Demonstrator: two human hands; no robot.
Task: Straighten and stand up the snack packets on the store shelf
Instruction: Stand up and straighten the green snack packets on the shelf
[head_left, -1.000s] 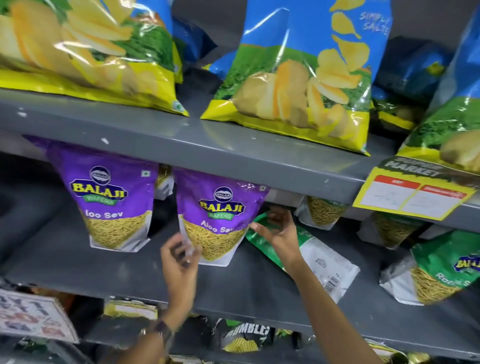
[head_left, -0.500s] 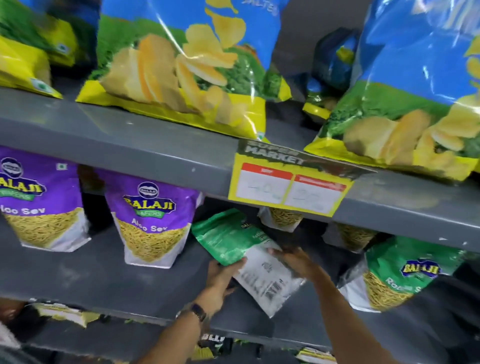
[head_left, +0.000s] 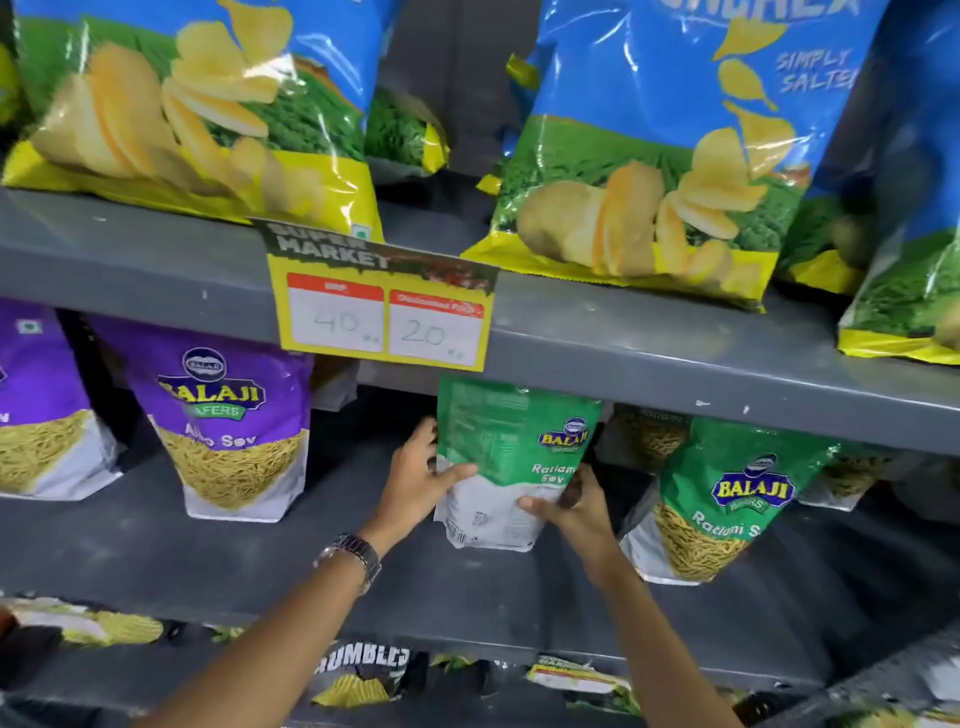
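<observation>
A green Ratlami Sev packet (head_left: 506, 441) stands upright on the grey middle shelf (head_left: 311, 566), held between both hands. My left hand (head_left: 415, 480) grips its left edge, thumb across the white lower part. My right hand (head_left: 576, 506) holds its lower right corner. A second green Ratlami Sev packet (head_left: 727, 499) stands just to the right, leaning slightly. Two purple Aloo Sev packets (head_left: 228, 421) (head_left: 36, 410) stand upright to the left.
Large blue chips bags (head_left: 208, 104) (head_left: 665, 145) sit on the upper shelf. A yellow price tag (head_left: 384, 312) hangs from its edge just above the held packet. More sev packets (head_left: 644, 434) lie behind. Other packets (head_left: 363, 675) fill the shelf below.
The green packet lay flat and slanted on the shelf half a second ago; now both hands hold it upright. The view has shifted right and closer.
</observation>
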